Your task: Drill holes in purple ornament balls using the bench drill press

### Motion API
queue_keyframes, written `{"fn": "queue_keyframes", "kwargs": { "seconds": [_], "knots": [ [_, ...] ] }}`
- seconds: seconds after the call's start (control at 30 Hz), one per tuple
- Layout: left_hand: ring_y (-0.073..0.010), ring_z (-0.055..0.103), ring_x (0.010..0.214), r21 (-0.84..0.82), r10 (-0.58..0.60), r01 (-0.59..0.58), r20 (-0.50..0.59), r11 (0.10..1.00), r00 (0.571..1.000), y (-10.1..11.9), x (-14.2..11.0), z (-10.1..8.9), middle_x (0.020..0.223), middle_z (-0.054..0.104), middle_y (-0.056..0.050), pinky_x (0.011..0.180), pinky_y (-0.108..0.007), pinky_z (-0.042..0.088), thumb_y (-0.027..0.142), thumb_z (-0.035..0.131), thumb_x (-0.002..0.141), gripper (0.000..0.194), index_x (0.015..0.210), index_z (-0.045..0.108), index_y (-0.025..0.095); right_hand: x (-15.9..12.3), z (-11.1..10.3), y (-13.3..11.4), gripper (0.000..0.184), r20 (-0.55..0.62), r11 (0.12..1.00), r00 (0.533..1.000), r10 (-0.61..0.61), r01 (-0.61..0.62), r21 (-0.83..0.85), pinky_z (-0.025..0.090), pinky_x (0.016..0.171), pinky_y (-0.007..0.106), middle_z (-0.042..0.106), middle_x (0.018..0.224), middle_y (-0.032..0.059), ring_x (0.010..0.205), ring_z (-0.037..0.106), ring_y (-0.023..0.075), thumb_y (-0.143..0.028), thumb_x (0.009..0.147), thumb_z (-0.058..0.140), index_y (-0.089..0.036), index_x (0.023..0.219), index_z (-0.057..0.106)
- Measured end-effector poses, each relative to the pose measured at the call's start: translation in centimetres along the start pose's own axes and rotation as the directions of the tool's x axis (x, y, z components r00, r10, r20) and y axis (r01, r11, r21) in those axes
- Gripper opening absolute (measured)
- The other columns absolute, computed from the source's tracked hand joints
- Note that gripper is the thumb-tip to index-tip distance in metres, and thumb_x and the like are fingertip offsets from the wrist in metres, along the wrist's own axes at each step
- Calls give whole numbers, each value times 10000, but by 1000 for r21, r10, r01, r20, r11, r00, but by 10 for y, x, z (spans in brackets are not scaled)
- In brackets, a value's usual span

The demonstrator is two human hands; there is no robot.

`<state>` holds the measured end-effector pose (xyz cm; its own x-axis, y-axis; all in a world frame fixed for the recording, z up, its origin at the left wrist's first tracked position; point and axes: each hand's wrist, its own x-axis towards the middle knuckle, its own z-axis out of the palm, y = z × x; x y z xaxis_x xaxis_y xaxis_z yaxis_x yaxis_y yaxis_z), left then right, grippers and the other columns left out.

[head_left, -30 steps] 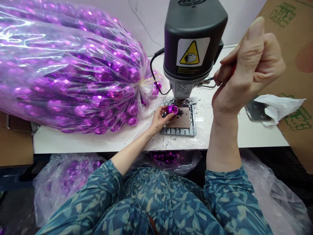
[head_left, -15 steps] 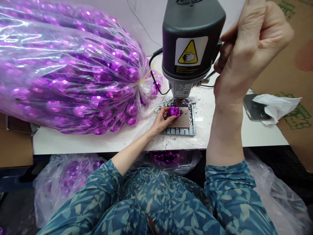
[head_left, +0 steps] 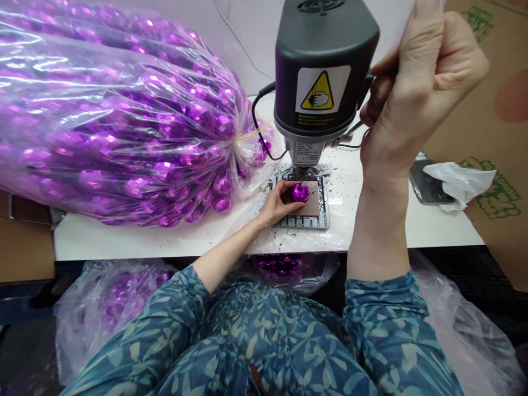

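Since the previous frame the purple faceted ball [head_left: 301, 192] has slid a little to the right, and the left hand [head_left: 281, 202] has travelled with it. From my end I see the ball just right of the frame's centre, over a brown board [head_left: 312, 210] on a slotted metal base [head_left: 284, 221], right below the nose of the drill press [head_left: 317, 118] — whether the bit touches it, I can't tell. Left thumb and fingers pinch the ball from its left side. At upper right, the right hand [head_left: 421, 91] is clenched around the end of the lever [head_left: 355, 127].

I count several containers. A large clear bag [head_left: 41, 60] fills the upper left, packed with purple balls and tied at its neck. At lower left, an open-looking clear bag [head_left: 72, 335] holds more purple pieces; under the table edge, near centre, another bag [head_left: 325, 273] has shiny purple ones. A pale plastic bag [head_left: 462, 319] lies at lower right — its contents I can't make out. A printed cardboard box [head_left: 457, 118] stands along the right edge.
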<state>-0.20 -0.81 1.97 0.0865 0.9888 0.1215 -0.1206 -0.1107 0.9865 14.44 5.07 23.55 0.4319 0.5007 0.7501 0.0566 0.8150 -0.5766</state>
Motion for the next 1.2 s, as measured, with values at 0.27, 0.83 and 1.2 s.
{"fn": "queue_keyframes", "kwargs": {
  "seconds": [0.27, 0.83, 1.2],
  "knots": [
    [-296, 697, 1202, 37, 55, -55, 8, 998, 998, -4, 0, -1, 1197, 750, -91, 1185, -513, 473, 366, 1026, 654, 613, 1134, 677, 211, -33, -9, -24, 616, -94, 999, 996, 9, -5, 44, 288, 512, 216, 369, 475, -64, 420, 368, -19, -697, 754, 609, -134, 546, 469],
    [-297, 679, 1239, 85, 65, -66, 14, 994, 998, -5, -3, -2, 1245, 730, -94, 1209, -511, 458, 426, 1001, 701, 614, 1175, 669, 223, -77, -36, 23, 546, -200, 948, 943, -265, 293, 122, 271, 422, 182, 201, 474, -45, 406, 233, 7, -472, 1001, 533, -149, 584, 393],
    [-305, 690, 1219, 89, 105, -107, 22, 990, 994, -7, -2, -1, 1227, 738, -108, 1165, -514, 485, 485, 987, 718, 620, 1173, 661, 219, -91, -50, 52, 581, -181, 901, 891, -417, 431, 45, 250, 386, 215, 213, 410, -57, 347, 218, 14, -520, 999, 517, -155, 581, 345]
  ]
}}
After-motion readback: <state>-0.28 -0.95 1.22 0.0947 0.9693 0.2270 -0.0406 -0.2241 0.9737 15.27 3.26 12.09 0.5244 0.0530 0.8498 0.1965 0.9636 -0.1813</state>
